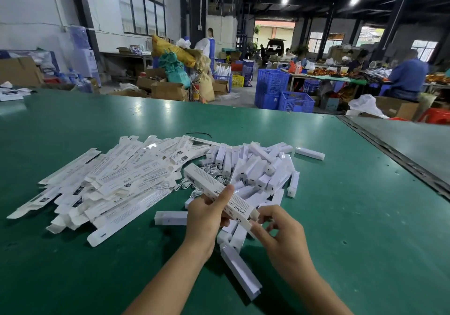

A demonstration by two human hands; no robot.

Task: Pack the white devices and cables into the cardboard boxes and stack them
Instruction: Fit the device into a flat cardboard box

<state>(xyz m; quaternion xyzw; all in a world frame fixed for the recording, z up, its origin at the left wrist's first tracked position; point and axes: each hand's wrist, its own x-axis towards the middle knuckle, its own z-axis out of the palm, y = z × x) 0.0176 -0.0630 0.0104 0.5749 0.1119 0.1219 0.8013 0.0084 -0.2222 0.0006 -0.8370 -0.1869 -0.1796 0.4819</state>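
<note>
Left hand (205,219) grips a long cardboard box (207,180) above the table (341,192), while right hand (282,232) fingers (266,213) pinch its end flap.

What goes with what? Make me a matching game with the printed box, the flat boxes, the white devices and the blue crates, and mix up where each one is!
Things:
1 printed box
2 flat boxes
3 white devices
4 blue crates

Places:
A on the floor past the green table
B spread over the table's left part
C gripped in the left hand
D heaped on the table, right of the flat boxes

Pairs: 1-C, 2-B, 3-D, 4-A
</note>
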